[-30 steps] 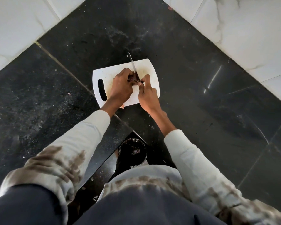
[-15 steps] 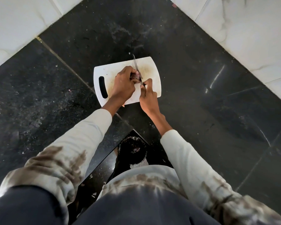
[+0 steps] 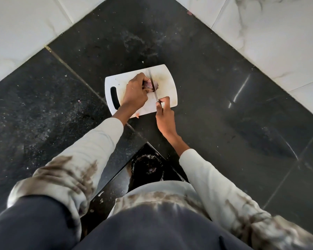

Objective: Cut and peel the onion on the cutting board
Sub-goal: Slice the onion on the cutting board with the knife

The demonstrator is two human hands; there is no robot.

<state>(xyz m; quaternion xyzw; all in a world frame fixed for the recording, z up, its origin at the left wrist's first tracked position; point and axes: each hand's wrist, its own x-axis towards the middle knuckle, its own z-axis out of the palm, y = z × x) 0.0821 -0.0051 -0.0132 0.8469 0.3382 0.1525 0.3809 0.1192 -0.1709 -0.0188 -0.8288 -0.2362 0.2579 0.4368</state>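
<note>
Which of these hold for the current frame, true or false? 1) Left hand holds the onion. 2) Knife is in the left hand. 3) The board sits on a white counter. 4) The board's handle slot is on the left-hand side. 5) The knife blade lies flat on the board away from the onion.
1) True: the left hand grips the onion on the cutting board.
2) False: the right hand grips the knife.
3) False: the board lies on a dark stone surface; the white tiles are further off.
4) True: the handle slot is at the board's left end.
5) False: the blade crosses the onion, as if cutting it.
</note>
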